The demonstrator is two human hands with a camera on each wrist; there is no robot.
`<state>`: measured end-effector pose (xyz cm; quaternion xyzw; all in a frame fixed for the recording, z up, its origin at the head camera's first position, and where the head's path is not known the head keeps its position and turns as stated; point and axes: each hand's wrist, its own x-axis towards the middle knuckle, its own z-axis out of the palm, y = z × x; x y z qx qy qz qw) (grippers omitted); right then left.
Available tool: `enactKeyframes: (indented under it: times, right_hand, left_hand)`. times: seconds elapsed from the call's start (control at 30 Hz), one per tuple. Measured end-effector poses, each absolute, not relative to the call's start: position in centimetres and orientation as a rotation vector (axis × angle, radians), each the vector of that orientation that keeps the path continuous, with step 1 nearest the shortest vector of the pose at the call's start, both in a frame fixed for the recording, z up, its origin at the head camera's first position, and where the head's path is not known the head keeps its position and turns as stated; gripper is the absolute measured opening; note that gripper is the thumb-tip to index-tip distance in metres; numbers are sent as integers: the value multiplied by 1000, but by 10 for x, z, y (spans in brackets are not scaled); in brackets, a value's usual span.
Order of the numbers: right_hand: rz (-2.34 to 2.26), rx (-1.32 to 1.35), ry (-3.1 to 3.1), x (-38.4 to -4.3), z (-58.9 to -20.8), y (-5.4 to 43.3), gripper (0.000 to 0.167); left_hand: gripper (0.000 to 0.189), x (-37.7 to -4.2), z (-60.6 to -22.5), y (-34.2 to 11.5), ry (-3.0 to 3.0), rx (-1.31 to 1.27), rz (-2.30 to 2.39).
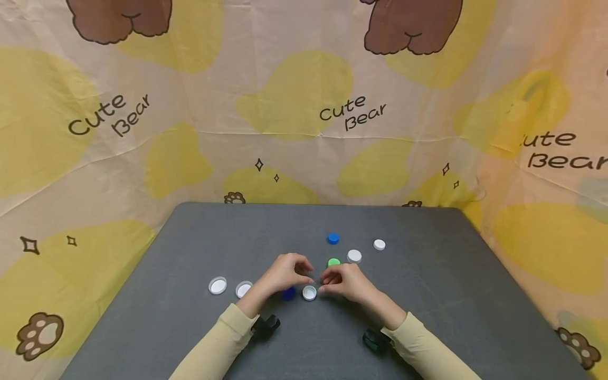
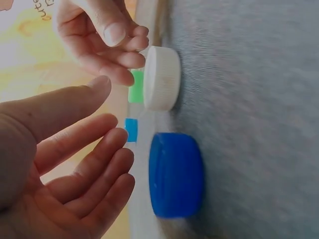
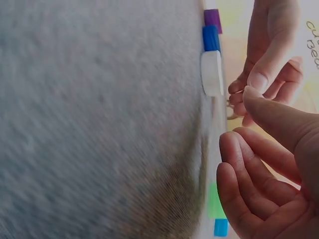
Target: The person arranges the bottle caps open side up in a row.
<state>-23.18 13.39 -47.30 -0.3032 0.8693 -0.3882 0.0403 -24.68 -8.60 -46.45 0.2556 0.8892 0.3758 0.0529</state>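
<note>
My left hand [image 1: 288,272] hovers just above the table, its fingers loosely bent with nothing between them. Facing it, my right hand [image 1: 348,281] is also off the table and holds nothing. Below the gap between the hands lies a white bottle cap [image 1: 309,293], hollow side up; neither hand touches it. A dark blue cap [image 1: 288,293] sits to its left, under the left wrist. In the left wrist view that blue cap [image 2: 177,175] and the white cap [image 2: 163,79] stand side by side. Behind the right hand's fingers shows a green cap [image 1: 333,262], partly covered.
Farther back are a lighter blue cap [image 1: 333,238] and two white caps [image 1: 353,256]. Two white lids [image 1: 217,285] lie at the left, one partly hidden by the left forearm. A purple cap [image 3: 213,21] appears in the right wrist view. All rest on the grey table [image 1: 247,232].
</note>
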Motion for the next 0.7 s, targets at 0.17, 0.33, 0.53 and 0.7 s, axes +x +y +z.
enactKeyframes:
  times: [0.17, 0.33, 0.53, 0.7]
  right_hand:
    - [-1225, -898, 2702, -234, -468, 139, 26]
    - [-1228, -828, 2743, -236, -463, 146, 26]
    - [-1226, -744, 2770, -241, -461, 155, 27]
    - [-1235, -672, 2805, -245, -462, 162, 27]
  left_hand:
    - [28, -255, -461, -77, 2705, 749, 1158]
    - [31, -263, -456, -67, 2681, 719, 1189]
    - [32, -272, -455, -57, 2667, 696, 1193]
    - [33, -278, -455, -49, 2646, 663, 1222]
